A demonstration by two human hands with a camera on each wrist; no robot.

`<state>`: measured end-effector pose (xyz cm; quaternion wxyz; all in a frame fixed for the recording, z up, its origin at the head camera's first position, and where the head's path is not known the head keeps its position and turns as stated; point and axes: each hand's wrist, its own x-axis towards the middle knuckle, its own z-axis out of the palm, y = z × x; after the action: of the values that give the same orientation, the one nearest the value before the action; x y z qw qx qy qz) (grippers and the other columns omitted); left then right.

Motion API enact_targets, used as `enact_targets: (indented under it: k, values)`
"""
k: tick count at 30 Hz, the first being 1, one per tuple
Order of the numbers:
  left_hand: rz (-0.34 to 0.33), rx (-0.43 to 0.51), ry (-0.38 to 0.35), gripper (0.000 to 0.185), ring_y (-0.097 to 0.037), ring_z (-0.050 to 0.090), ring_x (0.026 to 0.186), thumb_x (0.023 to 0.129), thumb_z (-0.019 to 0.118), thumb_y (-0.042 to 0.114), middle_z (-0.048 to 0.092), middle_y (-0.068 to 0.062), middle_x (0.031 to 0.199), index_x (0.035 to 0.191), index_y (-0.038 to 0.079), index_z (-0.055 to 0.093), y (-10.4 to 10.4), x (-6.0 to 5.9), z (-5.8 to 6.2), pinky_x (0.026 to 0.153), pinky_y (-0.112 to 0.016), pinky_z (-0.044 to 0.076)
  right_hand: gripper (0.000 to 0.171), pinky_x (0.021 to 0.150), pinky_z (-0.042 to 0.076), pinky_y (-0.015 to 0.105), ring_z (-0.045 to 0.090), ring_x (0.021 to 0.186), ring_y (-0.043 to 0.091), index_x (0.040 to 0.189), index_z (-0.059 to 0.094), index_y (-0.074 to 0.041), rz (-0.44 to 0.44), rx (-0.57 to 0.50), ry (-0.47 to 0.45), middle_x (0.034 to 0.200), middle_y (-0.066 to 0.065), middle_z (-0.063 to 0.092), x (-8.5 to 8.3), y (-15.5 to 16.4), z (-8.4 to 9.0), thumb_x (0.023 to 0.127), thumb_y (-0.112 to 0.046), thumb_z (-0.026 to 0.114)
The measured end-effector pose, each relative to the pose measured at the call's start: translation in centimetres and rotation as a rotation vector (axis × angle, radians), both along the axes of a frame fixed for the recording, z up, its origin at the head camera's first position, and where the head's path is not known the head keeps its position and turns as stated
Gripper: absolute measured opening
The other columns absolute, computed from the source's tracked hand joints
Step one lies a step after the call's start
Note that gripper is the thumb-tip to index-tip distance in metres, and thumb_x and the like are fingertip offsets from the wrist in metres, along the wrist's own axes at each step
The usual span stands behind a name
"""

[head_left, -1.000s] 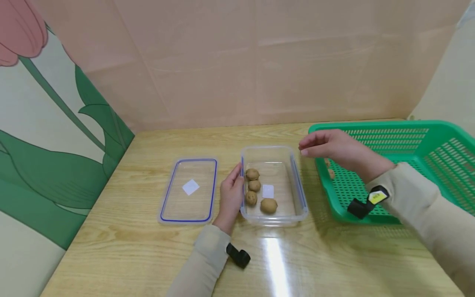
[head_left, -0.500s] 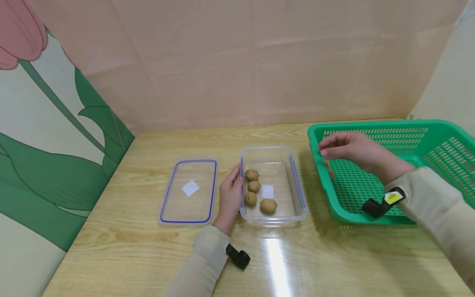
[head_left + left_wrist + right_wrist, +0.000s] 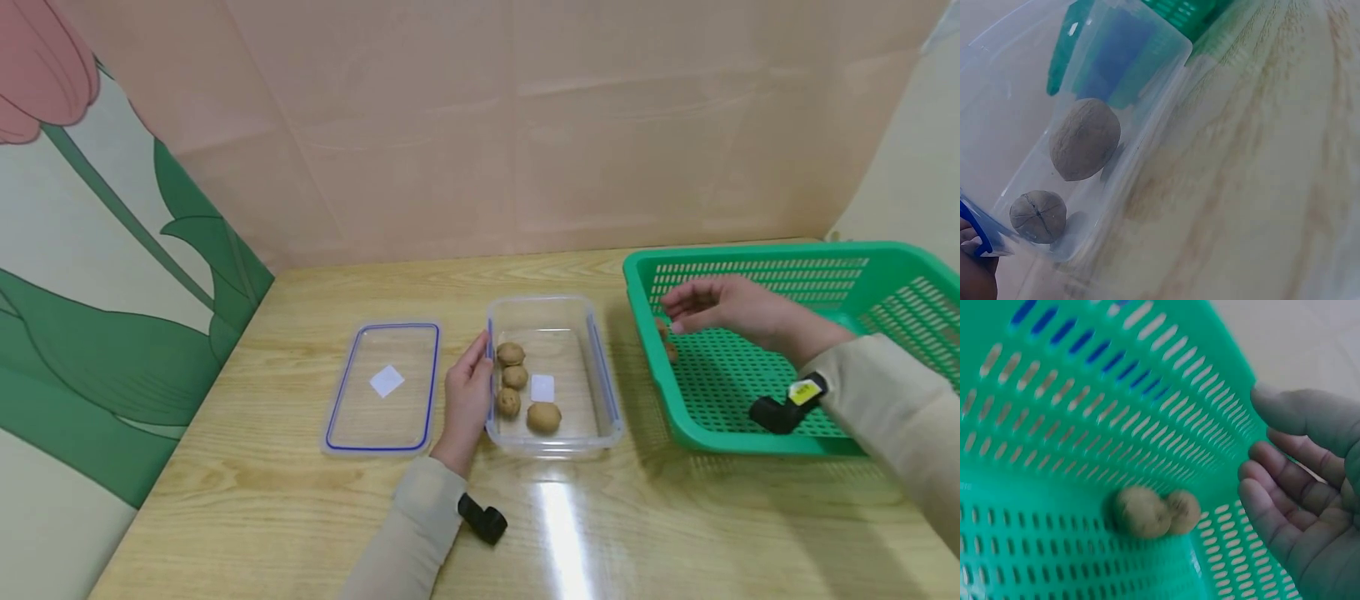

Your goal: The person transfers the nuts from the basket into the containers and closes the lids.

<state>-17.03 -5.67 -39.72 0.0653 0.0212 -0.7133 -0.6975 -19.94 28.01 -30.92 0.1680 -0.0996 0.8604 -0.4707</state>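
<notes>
Fingers (image 3: 1272, 515) of the right hand (image 3: 731, 312) are loosely spread and slightly bent, holding nothing, and hover inside the green basket (image 3: 892, 292) near its left wall. Just beyond the fingertips two walnuts (image 3: 1157, 512) lie touching each other on the perforated floor of the basket, close to the front-left corner; the head view shows them only partly, behind the rim. The left hand (image 3: 467, 400) rests with straight fingers against the left wall of the clear container (image 3: 603, 400), which stands near the middle of the table (image 3: 262, 508), toward its front edge. Four more walnuts (image 3: 517, 387) lie in this container, three in a row along its left wall and a larger one at the front; the left wrist view shows two of them through the plastic. A clear lid (image 3: 382, 387) with a blue seal lies flat on the table just left of the left hand, apart from the container. The basket sits at the right edge of the table, near the container but not touching it.
</notes>
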Motion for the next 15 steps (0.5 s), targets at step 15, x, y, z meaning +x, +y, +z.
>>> enact_targets:
  k: [15]
  values:
    - [-0.021,-0.003,0.009,0.04,-0.021,0.042,0.129,0.092,0.045,0.004,0.048,-0.005,0.137,0.132,0.007,0.05,-0.1,0.2,0.1,0.107,-0.031,0.036,0.058,0.082,0.054,0.035,0.059,0.102,0.022,0.123,0.05,0.005,0.107,0.178,-0.029,0.118,0.019,0.058,-1.0,0.0,-2.2,0.077,-0.02,0.074]
